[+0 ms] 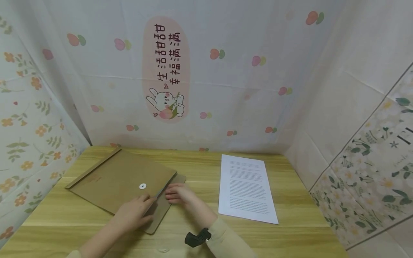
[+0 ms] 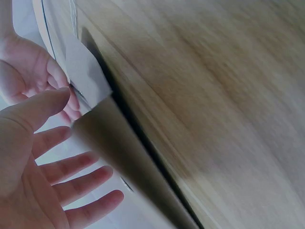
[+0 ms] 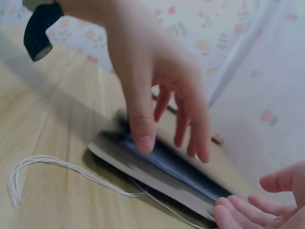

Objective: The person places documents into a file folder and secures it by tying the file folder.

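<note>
I judge opening step: left hand point(image 1: 134, 212), right hand point(image 1: 181, 194), fingers loose, at right-side mouth of brown rectangular paper envelope point(image 1: 113, 179); next calls for widening.

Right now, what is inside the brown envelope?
Inside the envelope, only a narrow bluish strip shows at its open end; whether it's paper is unclear. Anything deeper is covered.

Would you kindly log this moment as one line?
folder: flap open; left hand: at folder edge; right hand: at flap; paper: right of folder
</note>
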A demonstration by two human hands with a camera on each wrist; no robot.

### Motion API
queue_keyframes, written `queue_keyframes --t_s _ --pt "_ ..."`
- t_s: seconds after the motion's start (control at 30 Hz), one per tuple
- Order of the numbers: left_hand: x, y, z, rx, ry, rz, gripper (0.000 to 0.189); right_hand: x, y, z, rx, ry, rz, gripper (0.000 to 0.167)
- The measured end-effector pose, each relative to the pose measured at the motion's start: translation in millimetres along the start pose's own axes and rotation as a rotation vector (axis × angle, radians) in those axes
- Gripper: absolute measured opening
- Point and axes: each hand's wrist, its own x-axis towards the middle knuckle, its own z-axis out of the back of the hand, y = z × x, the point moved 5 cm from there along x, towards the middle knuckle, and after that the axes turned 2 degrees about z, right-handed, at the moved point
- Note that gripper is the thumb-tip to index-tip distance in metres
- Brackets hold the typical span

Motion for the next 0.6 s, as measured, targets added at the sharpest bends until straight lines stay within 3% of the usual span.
queue_keyframes --t_s 0.17,0.4,0.6 --pt "5.4 -3.7 0.7 -0.026 -0.013 0.002 0.053 -12.1 5.8 21.0 0.001 -0.003 0.036 0.036" --pt "20.3 -15.4 0.9 -0.159 0.01 0.017 0.044 -29.0 16.0 60.7 -0.014 -0.051 0.061 0.04" --pt "35.2 -27.2 -1.4 -0.257 -0.03 0.03 0.055 -53.9 39.4 99.9 -0.174 -0.128 0.184 0.039"
